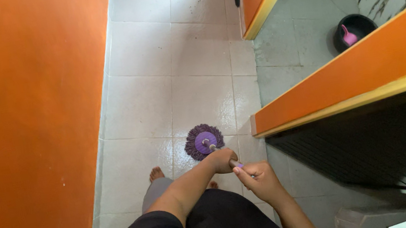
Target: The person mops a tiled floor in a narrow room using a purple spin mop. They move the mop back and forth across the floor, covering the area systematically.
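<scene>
Both hands gripped the mop handle (237, 164), left hand (223, 159) lower, right hand (259, 175) above | tiled floor (174, 75) wet and glossy below them, likely slippery | purple mop head (204, 142) just beyond the left hand, soft strands; handle stiff, light, best held along the shaft.

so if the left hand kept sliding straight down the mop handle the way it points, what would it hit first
Most likely the purple mop head, resting on the wet tiled floor directly below the left hand. The handle between them looks bare, though it is strongly foreshortened, so depth is hard to judge.
</scene>
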